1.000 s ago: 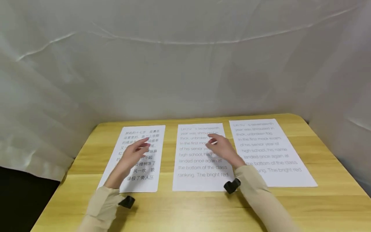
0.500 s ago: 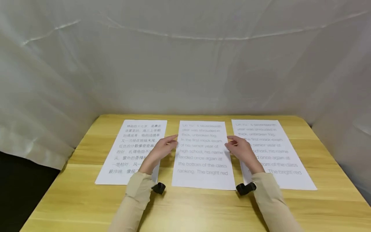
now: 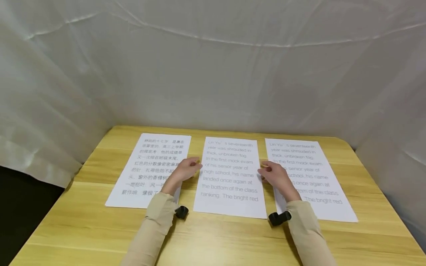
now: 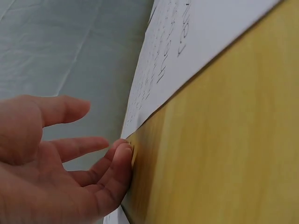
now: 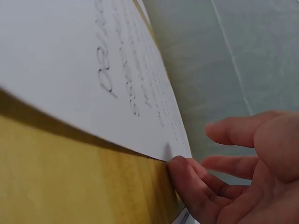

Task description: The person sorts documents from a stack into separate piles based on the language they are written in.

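Three printed paper sheets lie side by side on the wooden table. My left hand (image 3: 184, 171) is by the left edge of the middle sheet (image 3: 229, 177), its forearm crossing the left sheet (image 3: 146, 173). At the opposite edge is my right hand (image 3: 279, 178), which partly covers the right sheet (image 3: 316, 173). In the left wrist view, the left fingers (image 4: 122, 163) bend loosely with their tips low at the paper's edge, thumb held apart. The right wrist view has the right fingertips (image 5: 180, 165) right at the sheet's edge, thumb raised away. Neither hand pinches the paper.
The yellowish wooden table (image 3: 213, 240) has its far edge against a pale hanging cloth (image 3: 213, 81), which also stands along both sides. A dark area (image 3: 23, 210) lies beyond the table at left. Black wrist cameras (image 3: 181, 212) sit below both hands.
Both hands have moved right, from above the left and middle sheets to either side of the middle sheet, and come down to its edges. The view has shifted slightly.
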### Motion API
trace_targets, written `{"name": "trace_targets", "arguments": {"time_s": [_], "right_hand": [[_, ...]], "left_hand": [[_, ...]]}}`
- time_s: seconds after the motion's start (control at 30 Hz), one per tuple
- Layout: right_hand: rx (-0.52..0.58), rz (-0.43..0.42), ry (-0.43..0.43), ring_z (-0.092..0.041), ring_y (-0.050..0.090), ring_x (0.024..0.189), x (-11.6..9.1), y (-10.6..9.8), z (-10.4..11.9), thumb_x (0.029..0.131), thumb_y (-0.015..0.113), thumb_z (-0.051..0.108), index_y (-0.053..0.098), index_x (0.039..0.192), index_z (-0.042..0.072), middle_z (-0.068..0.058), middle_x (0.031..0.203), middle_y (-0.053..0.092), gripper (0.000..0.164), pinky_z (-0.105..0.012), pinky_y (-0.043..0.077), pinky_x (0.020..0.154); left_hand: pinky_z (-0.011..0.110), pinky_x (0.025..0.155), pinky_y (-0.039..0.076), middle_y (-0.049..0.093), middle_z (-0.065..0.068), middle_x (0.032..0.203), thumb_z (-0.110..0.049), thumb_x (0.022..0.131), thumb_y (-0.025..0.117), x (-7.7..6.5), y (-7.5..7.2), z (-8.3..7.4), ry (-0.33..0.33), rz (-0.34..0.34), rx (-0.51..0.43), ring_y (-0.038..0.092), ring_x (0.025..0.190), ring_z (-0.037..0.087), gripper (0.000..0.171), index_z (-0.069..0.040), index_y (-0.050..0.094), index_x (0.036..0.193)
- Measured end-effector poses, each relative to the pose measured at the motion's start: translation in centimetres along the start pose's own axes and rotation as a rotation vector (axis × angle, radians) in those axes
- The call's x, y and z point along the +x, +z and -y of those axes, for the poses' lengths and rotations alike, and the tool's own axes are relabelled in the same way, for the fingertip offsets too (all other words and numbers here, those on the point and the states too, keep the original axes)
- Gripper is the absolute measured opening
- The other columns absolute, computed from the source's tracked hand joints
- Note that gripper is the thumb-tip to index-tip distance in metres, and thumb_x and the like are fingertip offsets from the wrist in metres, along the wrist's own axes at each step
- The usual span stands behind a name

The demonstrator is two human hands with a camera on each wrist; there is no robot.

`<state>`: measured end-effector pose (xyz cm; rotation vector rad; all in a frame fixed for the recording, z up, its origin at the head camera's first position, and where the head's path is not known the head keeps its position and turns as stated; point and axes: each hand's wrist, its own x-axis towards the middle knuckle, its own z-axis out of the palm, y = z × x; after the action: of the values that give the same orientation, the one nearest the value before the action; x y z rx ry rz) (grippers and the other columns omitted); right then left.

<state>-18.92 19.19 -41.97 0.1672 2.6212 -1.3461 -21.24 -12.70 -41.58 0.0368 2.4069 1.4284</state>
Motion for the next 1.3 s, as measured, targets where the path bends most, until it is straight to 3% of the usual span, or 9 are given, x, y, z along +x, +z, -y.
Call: {"name": "trace_targets", "arguments": {"time_s": [0.1,0.2,0.33,0.53,0.7,0.8,0.9,1.03,1.3], "right_hand": [[-0.036,-0.005,0.013,-0.020,0.065,0.082,0.0,0.1,-0.1,0.096,0.058,0.019,0.045,0.138,-0.009,-0.022,0.113,0.061,0.052,-0.034,0.053,0.077],[-0.060,-0.004,0.008,-0.018,0.061,0.072,0.2,0.3,-0.2,0.096,0.057,0.019,0.059,0.107,-0.006,-0.018,0.092,0.063,0.027,-0.032,0.049,0.068],[-0.078,-0.006,-0.007,-0.018,0.044,0.058,0.4,0.4,-0.3,0.096,0.056,0.019,0.039,0.071,0.008,-0.009,0.066,0.054,0.033,-0.029,0.033,0.056],[-0.051,0.010,-0.006,-0.017,0.040,0.057,0.6,0.6,-0.3,0.095,0.057,0.019,0.048,0.075,0.008,-0.006,0.065,0.054,0.025,-0.029,0.033,0.056],[-0.011,0.012,0.009,-0.018,0.047,0.065,0.7,0.7,-0.2,0.094,0.058,0.019,0.053,0.083,0.003,-0.008,0.070,0.052,0.020,-0.029,0.035,0.058],[0.035,0.003,0.023,-0.018,0.050,0.074,0.7,0.9,-0.3,0.095,0.058,0.017,0.061,0.103,-0.002,-0.013,0.090,0.058,0.021,-0.027,0.041,0.062],[0.075,-0.018,0.042,-0.020,0.051,0.083,0.8,0.9,-0.4,0.095,0.059,0.016,0.055,0.130,-0.005,-0.017,0.112,0.056,0.042,-0.027,0.045,0.066],[0.071,-0.049,0.027,-0.024,0.053,0.096,0.9,1.0,-0.4,0.094,0.062,0.016,0.049,0.139,-0.001,-0.020,0.125,0.056,0.050,-0.027,0.047,0.071],[0.045,-0.170,-0.023,-0.025,0.055,0.094,0.8,1.2,-0.2,0.088,0.066,0.008,0.053,0.136,-0.001,-0.018,0.106,0.062,0.051,-0.024,0.049,0.070]], "left_hand": [[0.037,0.088,0.046,0.052,0.017,0.131,-0.020,0.098,0.055,0.1,0.3,0.0,0.008,-0.023,0.043,0.051,0.109,0.026,0.052,0.003,0.042,0.143],[0.028,0.068,0.041,0.057,0.010,0.094,-0.016,0.096,0.057,0.2,0.7,-0.3,0.010,-0.045,0.062,0.049,0.079,0.020,0.027,0.008,0.060,0.110],[0.025,0.056,0.029,0.038,0.003,0.066,-0.014,0.095,0.059,0.3,1.1,-0.5,0.012,-0.047,0.069,0.035,0.059,0.016,0.034,-0.006,0.039,0.069],[0.024,0.054,0.026,0.030,0.000,0.060,-0.014,0.094,0.060,0.4,1.6,-0.6,0.035,-0.048,0.095,0.029,0.055,0.014,0.040,-0.011,0.035,0.063],[0.024,0.054,0.025,0.029,0.001,0.060,-0.014,0.093,0.061,0.6,1.9,-0.6,0.029,-0.068,0.063,0.029,0.055,0.015,0.042,-0.011,0.031,0.064],[0.026,0.056,0.028,0.035,0.004,0.065,-0.013,0.093,0.061,0.8,2.1,-0.5,0.029,-0.090,0.051,0.035,0.060,0.017,0.034,-0.005,0.038,0.069],[0.028,0.067,0.040,0.054,0.010,0.086,-0.013,0.093,0.061,0.9,2.4,-0.6,0.010,-0.112,-0.005,0.048,0.077,0.020,0.017,0.004,0.061,0.098],[0.037,0.091,0.046,0.057,0.016,0.122,-0.009,0.093,0.060,0.9,2.6,-0.7,-0.004,-0.151,-0.096,0.054,0.104,0.026,0.050,0.001,0.047,0.140],[0.028,0.074,0.050,0.060,0.011,0.101,0.005,0.084,0.059,1.5,2.6,-0.2,0.009,-0.266,-0.172,0.056,0.091,0.023,0.054,-0.007,0.055,0.137]]}}
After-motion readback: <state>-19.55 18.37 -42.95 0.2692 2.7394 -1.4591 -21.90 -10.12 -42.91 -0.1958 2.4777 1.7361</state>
